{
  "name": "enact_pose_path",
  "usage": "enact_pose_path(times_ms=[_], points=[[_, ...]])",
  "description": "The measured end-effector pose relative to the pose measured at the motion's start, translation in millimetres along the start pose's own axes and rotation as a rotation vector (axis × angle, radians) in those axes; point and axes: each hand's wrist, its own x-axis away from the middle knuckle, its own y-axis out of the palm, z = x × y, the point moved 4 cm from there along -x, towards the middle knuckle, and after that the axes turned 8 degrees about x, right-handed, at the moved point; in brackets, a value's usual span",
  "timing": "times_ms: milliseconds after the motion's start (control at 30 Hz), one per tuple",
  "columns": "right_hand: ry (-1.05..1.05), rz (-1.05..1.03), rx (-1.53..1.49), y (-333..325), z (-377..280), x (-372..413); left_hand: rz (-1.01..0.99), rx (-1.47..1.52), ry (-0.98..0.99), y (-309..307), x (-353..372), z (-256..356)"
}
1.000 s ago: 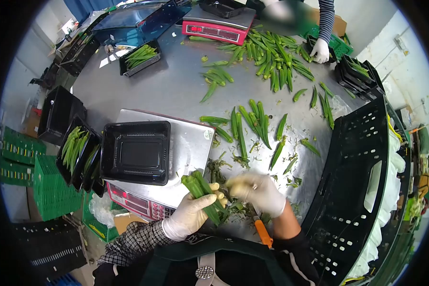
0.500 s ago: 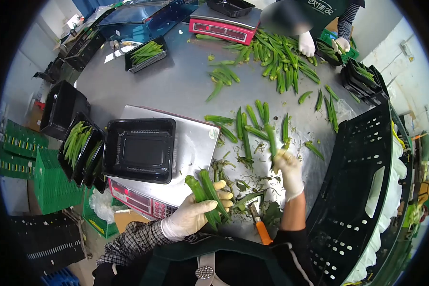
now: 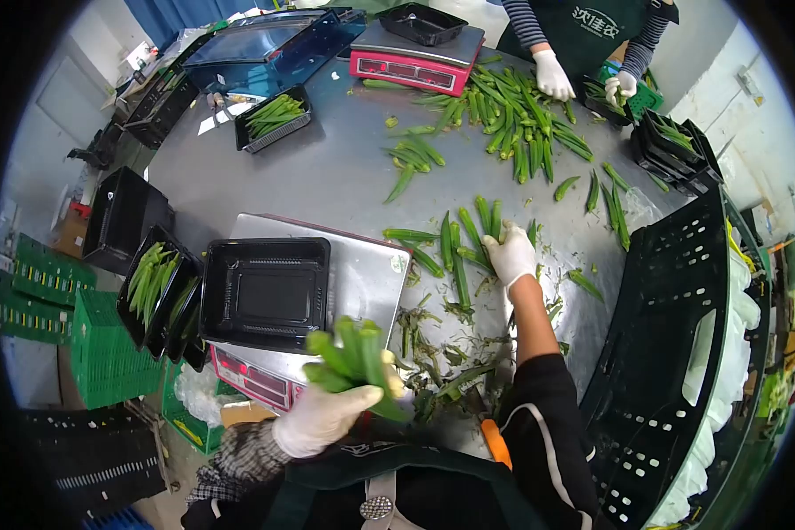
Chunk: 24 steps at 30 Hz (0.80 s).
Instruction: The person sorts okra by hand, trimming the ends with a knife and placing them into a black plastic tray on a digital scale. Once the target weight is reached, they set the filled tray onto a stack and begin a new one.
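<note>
My left hand (image 3: 322,415), gloved in white, is closed around a small bunch of green okra pods (image 3: 355,349) just in front of the scale. Farther out, my gloved right hand (image 3: 511,254) has its fingers curled down at the lower end of an okra pod (image 3: 495,217) on the metal table, partly hiding it. More loose okra (image 3: 458,265) lies just left of that hand. A black plastic tray (image 3: 265,291) with nothing in it sits on the scale (image 3: 371,274). Trimmed okra scraps (image 3: 428,340) are scattered between my arms.
An orange-handled tool (image 3: 496,443) lies by my right sleeve. Filled trays (image 3: 155,283) stand left of the scale; a large black crate (image 3: 654,353) borders the right side. Across the table a co-worker's gloved hands (image 3: 553,75) are near an okra pile (image 3: 521,115) and another scale (image 3: 415,66).
My right hand has moved forward and left to the loose okra. The bunch in my left hand has grown and shifted left. The co-worker's upper body has moved back.
</note>
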Motion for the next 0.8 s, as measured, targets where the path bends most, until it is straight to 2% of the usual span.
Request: enact_pose_path(times_ms=[33,100,133,167,200,233,300,367,433,500,567,600,667,700,800], points=[[0.023,-0.084,0.047,17,14,-13,0.083,-0.148,0.104,2,7,22],[0.034,0.044,-0.205,33,38,-23,0.024,-0.443,0.464,7,16,69],[0.08,-0.066,-0.443,48,53,-27,0.081,-0.604,0.548,-8,21,82],[0.119,-0.134,-0.604,43,50,-17,0.184,-1.023,0.625,-7,27,103],[0.16,-0.197,-0.764,24,39,-2,0.369,-0.742,0.585,-11,26,107],[0.202,-0.256,-0.925,10,32,11,0.372,-1.282,0.68,-40,26,117],[0.112,-0.251,-0.962,-9,32,32,0.313,-1.671,0.857,-40,11,123],[0.066,-0.284,-0.973,-35,34,58,0.288,-1.838,0.709,-56,-3,123],[0.035,-0.279,-1.017,-48,44,86,0.287,-1.936,0.646,-75,-10,117],[0.116,-0.273,-1.062,-60,51,120,0.23,-2.001,0.491,-89,-14,112],[0.145,-0.338,-1.117,-65,61,149,0.303,-1.976,0.419,-65,-4,117],[0.141,-0.335,-1.147,-67,65,161,0.274,-1.932,0.401,-57,3,124],[0.064,-0.336,-1.248,-60,72,179,0.22,-1.798,0.618,-29,23,134],[0.003,-0.427,-1.379,-55,73,185,0.179,-1.711,0.718,-20,32,136],[0.141,-0.32,-1.48,-26,86,193,0.187,-1.509,0.86,-11,62,140]])
